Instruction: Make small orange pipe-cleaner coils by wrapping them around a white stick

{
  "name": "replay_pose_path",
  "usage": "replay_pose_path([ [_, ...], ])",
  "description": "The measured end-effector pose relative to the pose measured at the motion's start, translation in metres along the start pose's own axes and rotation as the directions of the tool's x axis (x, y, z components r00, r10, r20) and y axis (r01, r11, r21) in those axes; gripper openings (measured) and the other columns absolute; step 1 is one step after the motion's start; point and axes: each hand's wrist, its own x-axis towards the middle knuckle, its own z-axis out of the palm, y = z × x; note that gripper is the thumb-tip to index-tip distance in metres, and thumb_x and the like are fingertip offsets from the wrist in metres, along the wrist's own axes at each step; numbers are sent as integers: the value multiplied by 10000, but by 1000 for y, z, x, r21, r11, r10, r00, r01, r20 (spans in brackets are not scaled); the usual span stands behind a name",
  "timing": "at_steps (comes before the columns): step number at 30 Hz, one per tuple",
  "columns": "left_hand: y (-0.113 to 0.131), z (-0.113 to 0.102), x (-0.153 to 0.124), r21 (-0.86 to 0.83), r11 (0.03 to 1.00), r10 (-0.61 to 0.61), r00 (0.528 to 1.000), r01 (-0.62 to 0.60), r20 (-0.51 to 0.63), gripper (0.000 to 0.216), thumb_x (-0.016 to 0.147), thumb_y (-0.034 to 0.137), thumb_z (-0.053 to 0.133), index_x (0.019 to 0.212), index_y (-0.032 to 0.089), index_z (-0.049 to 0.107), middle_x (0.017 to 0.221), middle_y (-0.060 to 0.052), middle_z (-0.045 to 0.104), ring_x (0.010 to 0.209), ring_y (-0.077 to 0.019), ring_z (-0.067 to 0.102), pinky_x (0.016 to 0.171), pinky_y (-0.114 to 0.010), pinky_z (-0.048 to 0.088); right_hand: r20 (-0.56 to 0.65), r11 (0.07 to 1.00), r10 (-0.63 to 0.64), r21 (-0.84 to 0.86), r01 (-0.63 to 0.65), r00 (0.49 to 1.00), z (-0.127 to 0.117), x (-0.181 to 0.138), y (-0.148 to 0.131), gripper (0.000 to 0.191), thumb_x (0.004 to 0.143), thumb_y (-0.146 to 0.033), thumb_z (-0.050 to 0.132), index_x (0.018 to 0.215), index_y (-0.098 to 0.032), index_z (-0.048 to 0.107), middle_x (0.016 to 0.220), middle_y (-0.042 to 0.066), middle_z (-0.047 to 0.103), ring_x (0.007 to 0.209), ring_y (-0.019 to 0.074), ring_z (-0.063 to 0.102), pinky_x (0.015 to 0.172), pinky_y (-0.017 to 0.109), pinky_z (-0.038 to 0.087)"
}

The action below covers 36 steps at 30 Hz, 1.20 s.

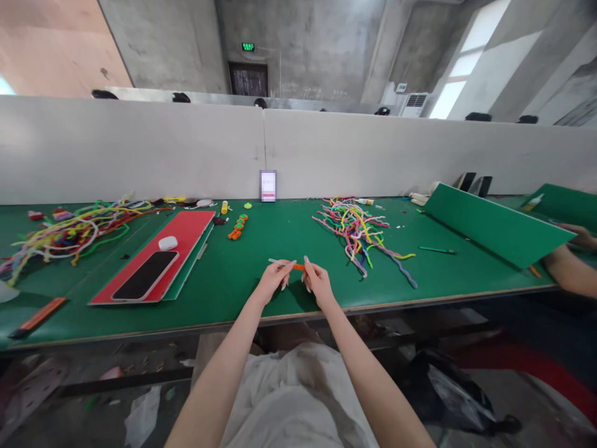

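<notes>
Close to the table's front edge, my left hand [275, 278] is closed in a pinch on a short orange fuzzy piece [299, 267] that looks like pipe cleaner. A thin pale rod [273, 261] sticks out past the fingers of that hand. My right hand [317, 281] pinches the other end of the orange piece, so it spans the small gap between both hands. Farther back on the left lies a small orange and green twisted pipe-cleaner figure [238, 228]. A tangled pile of colored pipe cleaners [357, 227] rests to the right.
Left: a red board [189, 227] bearing a phone [147, 275] and white case [168, 242], another pipe-cleaner pile [79, 233], and an orange-black tool [40, 316]. A lit phone [268, 186] leans on the partition. Right: a green pen-like tool [437, 250], tilted green board [494, 224], another person's arm [571, 264].
</notes>
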Motion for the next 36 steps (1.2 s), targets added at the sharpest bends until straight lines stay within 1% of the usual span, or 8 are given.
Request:
replay_pose_path([
  [10,5,1,-1,-43,999,2,998,-5,-68,370,634,479,651,734,131,575,333,107,338,301,-39,281,384,-195,265,1,1000,-5,-26,5,1000,0,1,1,475,721,-586,494,484,-176,457,283,-86,293,240,43,259,272,183,194],
  [18,6,2,0,-61,998,-16,994,10,-104,364,616,479,665,626,150,510,337,115,301,296,-24,261,372,-187,265,4,998,-15,-60,16,1000,2,-2,-2,476,728,-592,480,496,-178,456,291,-88,283,242,43,264,273,180,205],
  [24,2,0,2,-35,999,-3,983,-4,-183,372,599,485,674,627,155,504,325,108,333,286,-31,280,345,-184,226,44,993,-21,-111,26,999,3,-4,-7,447,743,-564,488,541,-166,512,312,-77,335,258,49,306,289,178,233],
  [28,0,-3,4,-23,999,17,975,-23,-220,370,613,495,659,628,159,505,314,106,336,288,-37,289,346,-183,236,90,991,-24,-128,36,996,4,-6,-10,405,736,-533,519,593,-157,565,337,-72,369,276,52,336,300,174,253],
  [32,1,-3,2,-18,999,37,978,-42,-206,362,642,495,639,659,153,521,319,108,328,289,-39,285,358,-186,266,112,992,-38,-119,52,993,4,-5,-10,363,748,-510,510,706,-159,590,383,-68,418,290,56,354,301,176,269],
  [36,3,-1,2,-10,998,57,981,-60,-187,395,681,518,592,765,133,560,372,82,403,327,-53,356,383,-189,309,101,993,-48,-102,59,994,4,-5,-9,342,738,-492,524,808,-163,584,422,-70,447,297,57,352,299,179,284],
])
